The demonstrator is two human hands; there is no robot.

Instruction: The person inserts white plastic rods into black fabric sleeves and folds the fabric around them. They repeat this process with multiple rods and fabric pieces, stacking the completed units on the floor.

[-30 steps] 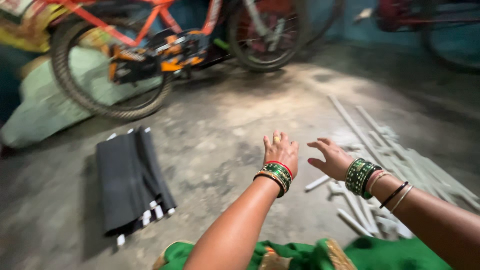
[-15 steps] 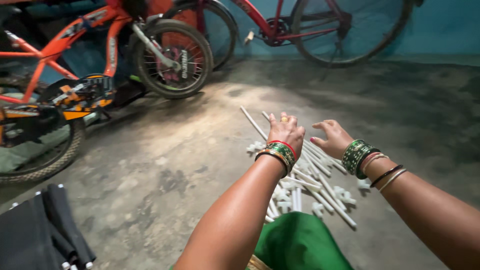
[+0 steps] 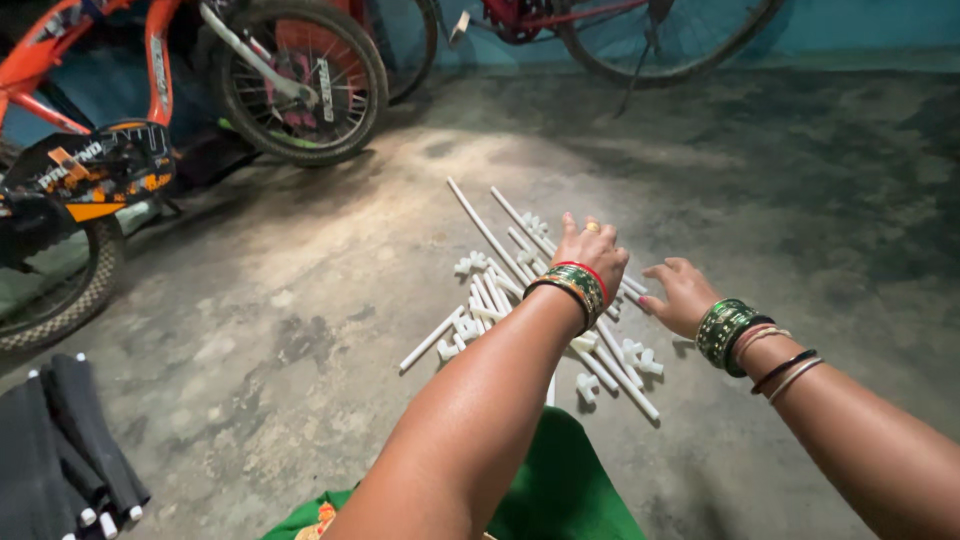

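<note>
Your left hand (image 3: 592,255) and right hand (image 3: 682,294) hover, grips spread and empty, over the loose pile of white plastic rods and connectors (image 3: 500,300); nothing is picked up or joined yet.

Both arms out fwd, left hand (image 3: 592,255) & right hand (image 3: 680,295) open, palms down.

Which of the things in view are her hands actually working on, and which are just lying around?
In hand:
left hand and right hand, both over the pile of white tubes
white connector pieces among them

Lying about:
orange bicycle
red bicycle
black fabric roll
</note>
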